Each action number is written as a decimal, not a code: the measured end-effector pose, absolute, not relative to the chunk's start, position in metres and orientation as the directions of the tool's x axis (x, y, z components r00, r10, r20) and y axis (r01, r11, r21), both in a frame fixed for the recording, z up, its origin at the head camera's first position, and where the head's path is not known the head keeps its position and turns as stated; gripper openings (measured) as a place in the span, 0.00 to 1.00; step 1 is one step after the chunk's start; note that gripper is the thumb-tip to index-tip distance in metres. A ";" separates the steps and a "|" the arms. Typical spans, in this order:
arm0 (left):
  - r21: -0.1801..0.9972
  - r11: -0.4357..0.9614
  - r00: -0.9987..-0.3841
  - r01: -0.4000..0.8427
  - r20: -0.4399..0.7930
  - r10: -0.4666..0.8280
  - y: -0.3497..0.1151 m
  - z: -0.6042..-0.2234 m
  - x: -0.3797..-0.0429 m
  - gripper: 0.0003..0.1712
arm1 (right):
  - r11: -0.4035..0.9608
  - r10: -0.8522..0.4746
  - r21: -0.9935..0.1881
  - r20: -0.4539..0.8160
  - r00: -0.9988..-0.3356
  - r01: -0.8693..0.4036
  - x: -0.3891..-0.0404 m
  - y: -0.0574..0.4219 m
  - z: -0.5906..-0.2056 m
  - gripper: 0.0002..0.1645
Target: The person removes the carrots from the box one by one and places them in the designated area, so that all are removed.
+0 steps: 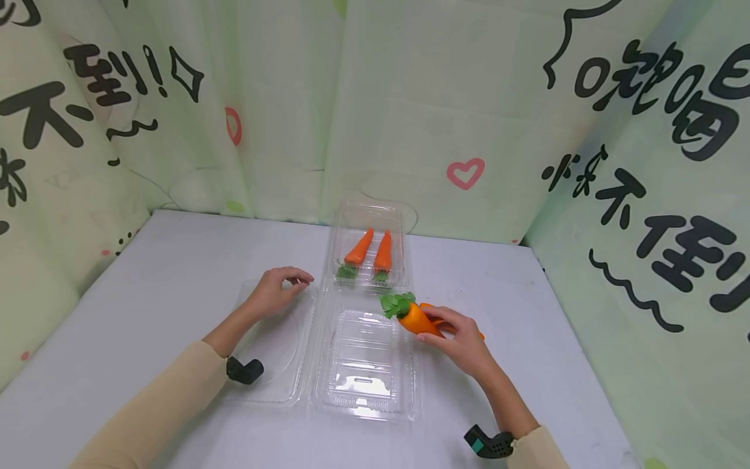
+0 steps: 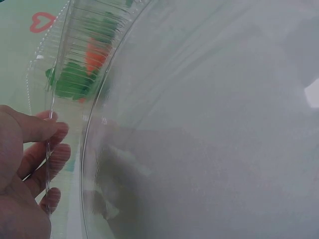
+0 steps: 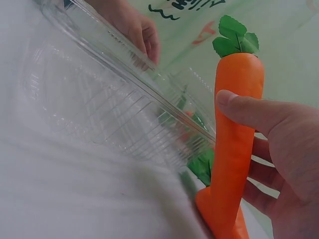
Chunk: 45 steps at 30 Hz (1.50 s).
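Observation:
My right hand (image 1: 459, 339) grips a toy carrot (image 3: 234, 124) with green leaves, above the right edge of an open clear plastic container (image 1: 408, 391). A second carrot (image 3: 204, 199) shows behind it, partly hidden; whether the hand holds that one too is hard to tell. My left hand (image 1: 280, 290) pinches the far edge of the container's clear lid (image 1: 281, 371), which lies to the left of the base. In the left wrist view, the thumb and fingers (image 2: 59, 154) are on either side of that plastic edge.
Behind the open container stands another clear container (image 1: 372, 212) with two carrots (image 1: 359, 249) inside. A white table (image 1: 176, 286) carries everything. Pale green curtains (image 1: 387, 98) with black lettering and hearts surround its back and sides.

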<state>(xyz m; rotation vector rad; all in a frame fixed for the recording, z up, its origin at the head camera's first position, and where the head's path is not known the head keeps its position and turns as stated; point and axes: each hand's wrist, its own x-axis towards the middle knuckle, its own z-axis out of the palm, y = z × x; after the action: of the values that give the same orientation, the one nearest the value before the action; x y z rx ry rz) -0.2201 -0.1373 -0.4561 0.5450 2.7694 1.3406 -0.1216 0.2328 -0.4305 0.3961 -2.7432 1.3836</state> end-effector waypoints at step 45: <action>0.770 0.563 -0.939 0.301 0.134 0.318 -0.138 -0.458 -0.221 0.11 | 0.689 -0.153 -0.695 0.137 -0.979 -0.205 -0.109 0.263 -0.437 0.27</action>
<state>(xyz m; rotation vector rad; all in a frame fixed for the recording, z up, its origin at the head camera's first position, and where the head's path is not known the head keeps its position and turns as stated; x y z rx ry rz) -0.2207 -0.1384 -0.4577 0.5461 2.7597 1.3522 -0.1092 0.2628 -0.4371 0.3000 -2.8238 1.1755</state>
